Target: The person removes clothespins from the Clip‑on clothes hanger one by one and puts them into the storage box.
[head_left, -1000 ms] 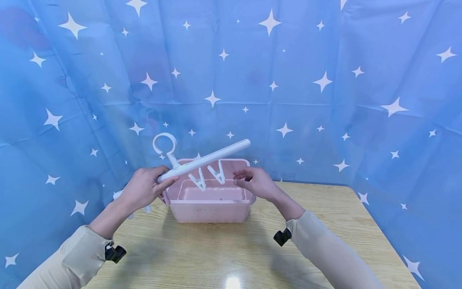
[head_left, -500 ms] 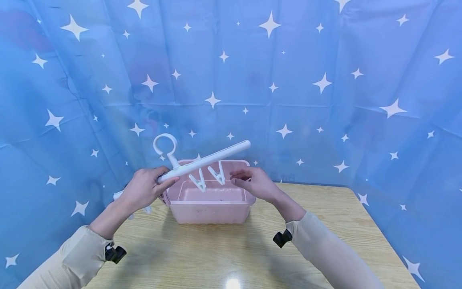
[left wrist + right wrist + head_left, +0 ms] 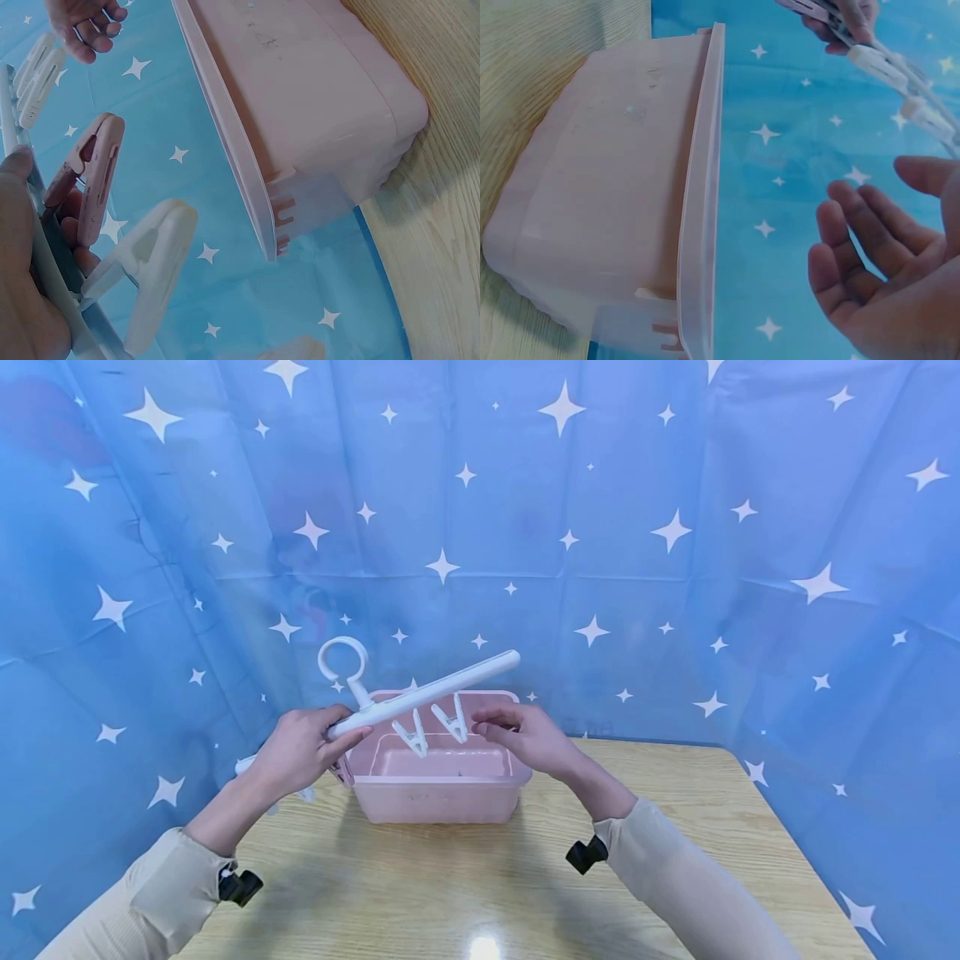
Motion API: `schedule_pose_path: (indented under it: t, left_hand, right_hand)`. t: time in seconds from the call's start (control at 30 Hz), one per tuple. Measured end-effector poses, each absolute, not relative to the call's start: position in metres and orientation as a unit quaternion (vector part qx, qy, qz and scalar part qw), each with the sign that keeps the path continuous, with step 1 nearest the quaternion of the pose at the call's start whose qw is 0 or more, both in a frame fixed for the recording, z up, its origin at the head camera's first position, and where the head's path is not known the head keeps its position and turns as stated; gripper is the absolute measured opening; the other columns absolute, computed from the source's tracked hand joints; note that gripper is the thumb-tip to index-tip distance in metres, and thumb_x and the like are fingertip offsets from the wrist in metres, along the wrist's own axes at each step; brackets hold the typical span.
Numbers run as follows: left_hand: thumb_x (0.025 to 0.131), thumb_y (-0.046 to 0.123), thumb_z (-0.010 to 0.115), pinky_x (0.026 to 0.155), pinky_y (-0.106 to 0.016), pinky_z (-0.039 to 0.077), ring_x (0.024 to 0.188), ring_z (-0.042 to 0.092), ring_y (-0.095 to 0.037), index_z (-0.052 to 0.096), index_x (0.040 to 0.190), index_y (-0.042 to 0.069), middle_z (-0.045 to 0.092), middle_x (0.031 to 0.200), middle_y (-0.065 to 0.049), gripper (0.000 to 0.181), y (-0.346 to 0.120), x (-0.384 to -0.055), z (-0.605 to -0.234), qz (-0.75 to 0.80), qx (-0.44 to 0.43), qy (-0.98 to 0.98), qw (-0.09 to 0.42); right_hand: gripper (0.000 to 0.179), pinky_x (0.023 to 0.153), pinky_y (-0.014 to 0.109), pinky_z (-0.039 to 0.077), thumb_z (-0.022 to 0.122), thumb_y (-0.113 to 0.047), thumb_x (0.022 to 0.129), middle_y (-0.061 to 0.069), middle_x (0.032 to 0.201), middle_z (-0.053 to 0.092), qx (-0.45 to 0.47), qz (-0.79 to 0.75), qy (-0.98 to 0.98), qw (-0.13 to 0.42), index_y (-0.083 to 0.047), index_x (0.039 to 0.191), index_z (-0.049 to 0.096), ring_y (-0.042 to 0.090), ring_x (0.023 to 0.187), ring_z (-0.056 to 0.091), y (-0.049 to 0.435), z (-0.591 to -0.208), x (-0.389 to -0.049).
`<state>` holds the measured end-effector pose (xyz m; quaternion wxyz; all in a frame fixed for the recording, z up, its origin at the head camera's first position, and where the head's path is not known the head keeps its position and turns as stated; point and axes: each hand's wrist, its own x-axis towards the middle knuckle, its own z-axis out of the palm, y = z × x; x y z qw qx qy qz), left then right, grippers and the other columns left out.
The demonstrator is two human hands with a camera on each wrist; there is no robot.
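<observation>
My left hand point(image 3: 296, 747) grips the bar of a white clip hanger point(image 3: 442, 683) and holds it tilted, its right end higher, above a pink plastic bin. The round hook point(image 3: 342, 660) points up. Two white clips point(image 3: 450, 720) hang from the bar's right half. In the left wrist view, a pinkish clip point(image 3: 94, 176) and a pale clip point(image 3: 161, 262) sit near the holding fingers. My right hand point(image 3: 525, 739) is beside the rightmost clip, fingers loosely bent; the right wrist view shows this hand point(image 3: 900, 277) with nothing in its palm.
The pink bin point(image 3: 438, 802) stands on the wood-grain table point(image 3: 450, 885), directly under the hanger, its opening facing up. A blue curtain with white stars point(image 3: 480, 527) rises behind the table and along its sides.
My right hand has shifted slightly left, closer to the rightmost clip. The left hand and the hanger stay where they were.
</observation>
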<state>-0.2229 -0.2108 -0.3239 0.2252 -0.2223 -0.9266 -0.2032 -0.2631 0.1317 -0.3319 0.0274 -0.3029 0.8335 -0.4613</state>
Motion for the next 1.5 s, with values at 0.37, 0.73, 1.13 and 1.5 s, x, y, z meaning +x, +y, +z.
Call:
schedule_pose_path:
  t: [0.37,0.73,1.13,1.5]
  left_hand:
    - [0.096,0.04,0.066,0.055,-0.027,0.041,0.056,0.05,-0.008,0.066,0.093,0.017,0.056,0.066,0.008,0.023,-0.21,-0.224,-0.325,-0.201,-0.225,-0.926,0.226]
    - [0.097,0.041,0.065,0.055,-0.027,0.042,0.055,0.052,-0.005,0.066,0.092,0.018,0.058,0.066,0.009,0.024,-0.206,-0.223,-0.324,-0.201,-0.222,-0.927,0.227]
    - [0.096,0.044,0.064,0.055,-0.028,0.041,0.057,0.053,-0.008,0.067,0.094,0.017,0.059,0.066,0.008,0.027,-0.203,-0.223,-0.324,-0.198,-0.212,-0.931,0.223]
    - [0.096,0.04,0.065,0.053,-0.028,0.041,0.055,0.052,-0.009,0.066,0.092,0.016,0.057,0.063,0.007,0.024,-0.199,-0.226,-0.323,-0.197,-0.222,-0.925,0.236]
  right_hand:
    - [0.034,0.102,0.046,0.05,0.055,-0.024,0.103,0.014,0.128,0.067,-0.302,-0.486,0.819,0.046,-0.01,0.133,0.061,0.026,0.114,0.065,0.13,-0.325,-0.258]
    - [0.034,0.092,0.035,0.051,0.048,-0.026,0.107,0.008,0.117,0.068,-0.298,-0.513,0.803,0.059,-0.011,0.135,0.061,0.023,0.107,0.064,0.126,-0.321,-0.258]
    - [0.041,0.096,0.046,0.05,0.041,-0.03,0.109,0.013,0.12,0.065,-0.31,-0.532,0.784,0.079,-0.008,0.14,0.056,0.023,0.108,0.063,0.122,-0.316,-0.256]
    - [0.044,0.092,0.041,0.049,0.037,-0.029,0.109,0.006,0.105,0.063,-0.316,-0.598,0.728,0.108,-0.001,0.137,0.057,0.023,0.099,0.058,0.116,-0.314,-0.256]
